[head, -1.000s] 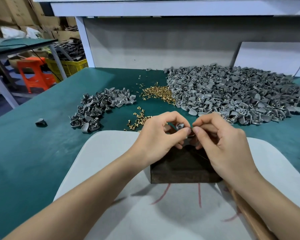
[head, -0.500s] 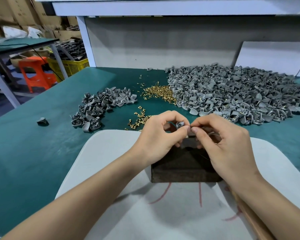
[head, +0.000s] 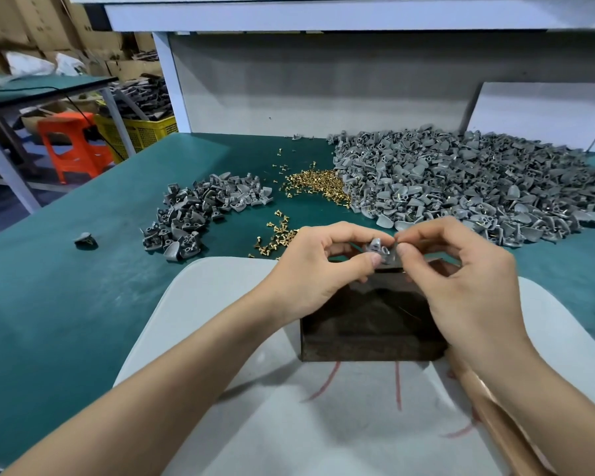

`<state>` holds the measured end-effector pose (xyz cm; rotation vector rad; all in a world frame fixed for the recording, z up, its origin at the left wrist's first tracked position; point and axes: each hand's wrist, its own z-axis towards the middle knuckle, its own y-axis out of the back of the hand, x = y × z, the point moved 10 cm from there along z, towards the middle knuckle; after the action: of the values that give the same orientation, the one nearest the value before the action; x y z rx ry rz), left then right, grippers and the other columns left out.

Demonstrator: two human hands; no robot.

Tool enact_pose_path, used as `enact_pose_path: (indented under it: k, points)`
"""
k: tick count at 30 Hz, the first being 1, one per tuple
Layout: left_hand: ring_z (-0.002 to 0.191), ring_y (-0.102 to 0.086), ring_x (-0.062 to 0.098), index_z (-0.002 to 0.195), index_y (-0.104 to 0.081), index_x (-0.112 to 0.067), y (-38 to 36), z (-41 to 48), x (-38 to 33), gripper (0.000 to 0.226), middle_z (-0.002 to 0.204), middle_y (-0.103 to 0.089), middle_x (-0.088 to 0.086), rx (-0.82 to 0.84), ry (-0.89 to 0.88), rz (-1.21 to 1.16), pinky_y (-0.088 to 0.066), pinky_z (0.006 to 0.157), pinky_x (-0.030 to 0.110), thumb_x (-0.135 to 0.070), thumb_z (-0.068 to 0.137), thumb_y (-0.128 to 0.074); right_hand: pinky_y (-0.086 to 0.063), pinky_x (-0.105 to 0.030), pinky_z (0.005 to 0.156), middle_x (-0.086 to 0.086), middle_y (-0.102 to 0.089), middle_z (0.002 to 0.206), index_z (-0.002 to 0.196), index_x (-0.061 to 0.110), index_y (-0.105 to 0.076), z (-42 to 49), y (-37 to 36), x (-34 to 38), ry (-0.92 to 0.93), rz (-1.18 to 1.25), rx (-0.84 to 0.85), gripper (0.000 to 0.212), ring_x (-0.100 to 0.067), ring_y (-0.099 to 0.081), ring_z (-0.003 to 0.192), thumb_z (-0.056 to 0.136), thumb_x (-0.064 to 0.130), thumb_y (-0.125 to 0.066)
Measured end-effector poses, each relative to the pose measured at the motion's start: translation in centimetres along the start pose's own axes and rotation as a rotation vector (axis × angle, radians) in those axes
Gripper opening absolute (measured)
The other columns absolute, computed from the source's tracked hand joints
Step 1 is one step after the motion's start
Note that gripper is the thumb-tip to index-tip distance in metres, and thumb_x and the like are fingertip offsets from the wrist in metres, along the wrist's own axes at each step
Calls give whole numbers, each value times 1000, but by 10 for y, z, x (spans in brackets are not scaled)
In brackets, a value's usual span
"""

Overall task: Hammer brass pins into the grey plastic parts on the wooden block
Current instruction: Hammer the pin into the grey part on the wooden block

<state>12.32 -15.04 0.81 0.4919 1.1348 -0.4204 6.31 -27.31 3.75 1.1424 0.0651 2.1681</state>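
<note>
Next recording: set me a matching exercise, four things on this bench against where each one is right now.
Things
1. wooden block
2. brass pin heap
3. stray grey part
4. current grey part

Places
A. by itself on the green mat, far left
B. between the small grey pile and the large grey pile
C. on the white board
D. pinched by the left hand above the block

Pairs: 1-C, 2-B, 3-A, 4-D.

Both forearms are bare, and the left grip and right grip show short, plain nails.
</note>
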Motion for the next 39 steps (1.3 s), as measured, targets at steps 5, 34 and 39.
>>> enact_pose_path:
  k: [5, 34, 39]
  points:
    - [70, -58, 5, 103, -68, -18, -3, 0, 0, 24, 82, -67, -3, 32, -9, -3, -50, 68, 19, 0, 88, -61, -46, -14, 62, -1, -63, 71, 76, 20, -65, 1, -15, -11, -148, 292, 113, 20, -5, -57, 65, 84, 2, -66]
    - [78, -66, 10, 98, -62, -5, 3, 0, 5, 16, 76, -67, 0, -2, 50, -151, -58, 73, 28, 3, 84, -62, -44, -15, 46, -1, -57, 53, 69, 13, -67, -9, -27, -37, -440, 477, 118, 18, -10, -52, 49, 84, 2, -64]
    - [79, -66, 14, 101, -61, -5, 4, 0, 1, 25, 80, -66, 0, -1, 31, -37, -56, 79, 25, 4, 79, -69, -46, -18, 49, -1, -58, 56, 70, 12, -67, -10, -29, -39, -464, 503, 118, 18, -11, -53, 51, 84, 2, -63]
